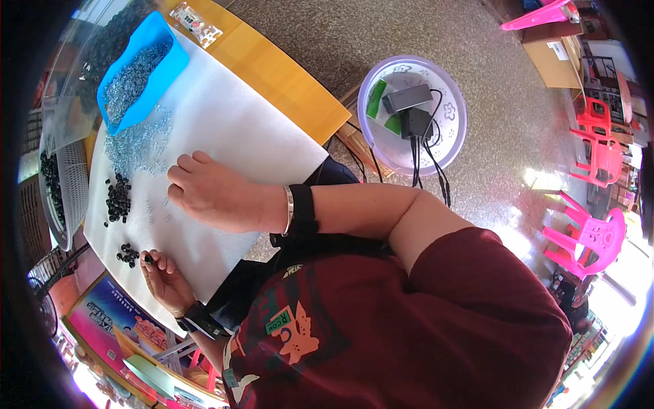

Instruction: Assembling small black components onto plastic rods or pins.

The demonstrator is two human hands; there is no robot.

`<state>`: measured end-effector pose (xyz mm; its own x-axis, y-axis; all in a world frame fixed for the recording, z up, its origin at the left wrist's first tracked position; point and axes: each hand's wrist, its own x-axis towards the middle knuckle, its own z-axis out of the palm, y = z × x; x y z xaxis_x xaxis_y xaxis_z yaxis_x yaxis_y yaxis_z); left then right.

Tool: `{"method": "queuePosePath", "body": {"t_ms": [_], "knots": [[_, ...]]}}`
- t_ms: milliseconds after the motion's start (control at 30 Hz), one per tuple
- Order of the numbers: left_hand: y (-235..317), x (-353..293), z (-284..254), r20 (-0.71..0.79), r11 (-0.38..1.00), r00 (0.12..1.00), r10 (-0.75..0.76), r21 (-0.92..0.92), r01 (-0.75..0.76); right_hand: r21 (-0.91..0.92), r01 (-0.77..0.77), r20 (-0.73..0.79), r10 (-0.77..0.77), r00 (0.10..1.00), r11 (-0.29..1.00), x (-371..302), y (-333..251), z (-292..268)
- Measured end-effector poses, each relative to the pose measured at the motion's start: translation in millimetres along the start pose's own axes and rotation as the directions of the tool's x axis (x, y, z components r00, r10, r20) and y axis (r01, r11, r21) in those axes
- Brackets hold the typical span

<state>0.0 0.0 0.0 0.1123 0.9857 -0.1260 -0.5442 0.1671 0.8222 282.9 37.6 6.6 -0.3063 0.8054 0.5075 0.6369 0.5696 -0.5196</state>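
My left hand (167, 284) pinches a small black round piece (148, 259) between thumb and fingertips, beside a small cluster of black pieces (127, 255). Farther along lies a larger heap of black pieces (118, 200). Over the white sheet (225, 116) my right hand (216, 193) is closed, fingers curled downward; whatever they grip is hidden. A few tiny clear pieces (150, 208) lie scattered near it. Past its fingertips spreads a layer of clear bluish pieces (139, 144), running up to a blue scoop-shaped tray (176, 63) that is filled with more of them.
A white perforated basket (73, 187) holding black pieces and a transparent container (71, 75) stand at the table's far side. A wrapped packet (196, 24) lies on the yellow wooden tabletop (272, 65). On the floor, a basin (458, 112) holds black adapters with cables; pink chairs (599, 235) stand beyond.
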Motion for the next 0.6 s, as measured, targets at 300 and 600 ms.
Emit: {"method": "queuePosePath", "body": {"t_ms": [300, 600], "knots": [[-4.9, -0.7, 10.9, -0.051, 0.998, 0.998, 0.028, 0.054, -0.025, -0.043, 0.019, -0.031, -0.021, 0.999, 0.999, -2.4, 0.4, -0.9], [-3.4, -1.8, 12.9, -0.034, 0.998, 0.998, 0.049, 0.048, -0.047, -0.067, 0.032, -0.012, -0.033, 0.999, 0.997, -0.1, -2.4, -1.2]]}}
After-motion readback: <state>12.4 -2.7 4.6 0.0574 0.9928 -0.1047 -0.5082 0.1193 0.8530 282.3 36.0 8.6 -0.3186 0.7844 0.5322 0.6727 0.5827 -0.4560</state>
